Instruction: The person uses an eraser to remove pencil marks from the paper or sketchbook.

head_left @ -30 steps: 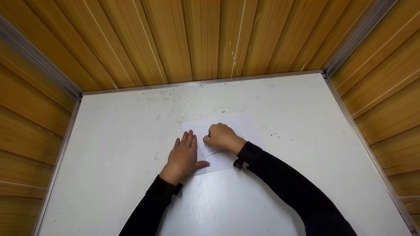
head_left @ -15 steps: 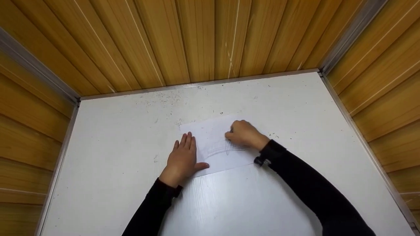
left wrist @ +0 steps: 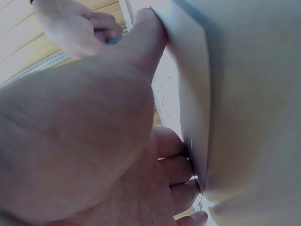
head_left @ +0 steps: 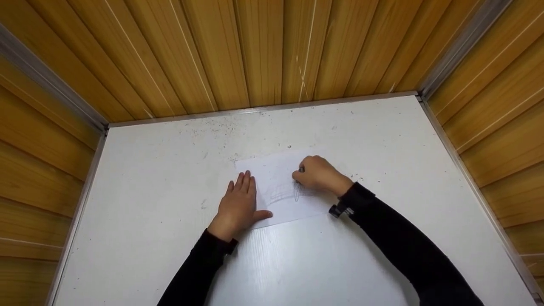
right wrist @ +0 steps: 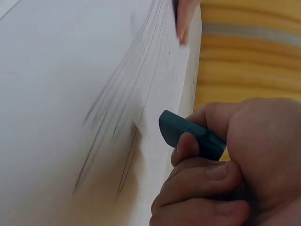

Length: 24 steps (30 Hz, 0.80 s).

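A sheet of white paper (head_left: pixel 289 212) lies flat on the table, with pencil lines (head_left: pixel 281 196) across its middle. My left hand (head_left: pixel 236 207) rests on its left side, fingers straight and together, thumb spread toward the near edge. Over the right part of the sheet, my right hand (head_left: pixel 318 173) grips a small teal eraser (right wrist: pixel 188 134) between thumb and curled fingers. In the right wrist view, one end of the eraser sticks out toward the paper, close over the streaked lines. The left wrist view shows the left palm (left wrist: pixel 80 122) and the paper's edge.
The white table (head_left: pixel 148 212) has dark crumbs (head_left: pixel 216 127) scattered near its back edge and a few to the right of the paper. Wood-look panels (head_left: pixel 263 51) stand behind the table and on both sides. Black wrist cameras (head_left: pixel 335 211) sit at the cuffs.
My right hand has moved right across the paper, uncovering pencil lines, and has stayed in nearly the same spot since half a second ago. The left hand has stayed in place.
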### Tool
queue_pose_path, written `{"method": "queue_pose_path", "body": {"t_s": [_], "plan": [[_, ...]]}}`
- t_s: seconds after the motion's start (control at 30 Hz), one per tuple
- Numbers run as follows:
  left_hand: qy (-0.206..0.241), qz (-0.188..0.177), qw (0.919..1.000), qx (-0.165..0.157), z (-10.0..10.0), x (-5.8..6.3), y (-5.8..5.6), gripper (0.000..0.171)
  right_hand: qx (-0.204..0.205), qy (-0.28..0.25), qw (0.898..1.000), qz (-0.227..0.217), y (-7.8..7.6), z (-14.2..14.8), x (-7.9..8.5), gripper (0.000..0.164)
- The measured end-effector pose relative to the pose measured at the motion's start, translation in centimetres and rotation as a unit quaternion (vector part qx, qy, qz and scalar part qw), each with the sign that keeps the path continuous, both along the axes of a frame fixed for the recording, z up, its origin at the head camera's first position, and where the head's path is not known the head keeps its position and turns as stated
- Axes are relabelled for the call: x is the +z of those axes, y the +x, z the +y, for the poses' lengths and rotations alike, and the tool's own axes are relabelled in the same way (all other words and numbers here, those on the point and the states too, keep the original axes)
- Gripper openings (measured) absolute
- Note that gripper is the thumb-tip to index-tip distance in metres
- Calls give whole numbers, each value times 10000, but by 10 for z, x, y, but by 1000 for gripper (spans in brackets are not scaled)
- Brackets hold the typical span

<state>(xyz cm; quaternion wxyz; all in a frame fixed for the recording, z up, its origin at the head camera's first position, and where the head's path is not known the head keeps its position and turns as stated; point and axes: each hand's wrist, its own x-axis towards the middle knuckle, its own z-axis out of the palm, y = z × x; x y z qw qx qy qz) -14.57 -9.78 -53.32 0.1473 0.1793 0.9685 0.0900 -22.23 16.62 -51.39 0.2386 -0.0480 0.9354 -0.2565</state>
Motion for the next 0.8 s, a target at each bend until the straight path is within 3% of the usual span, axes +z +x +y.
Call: {"method": "queue_pose_path", "body": {"t_s": [0.2,0.37,0.53,0.8], "plan": [[79,26,10000,-25,-3,-2,-1,122,881,-272,9957,79,0,-66,-6,41],[121,13,9999,-42,-2,-2,-1,122,1008,-68,9947,215,-2,-84,-14,41],[58,13,10000,-8,0,-2,-1,124,881,50,9958,246,-4,-65,-15,42],[-82,38,10000,-29,0,-2,0,124,274,101,9995,114,-7,5,-13,45]]}}
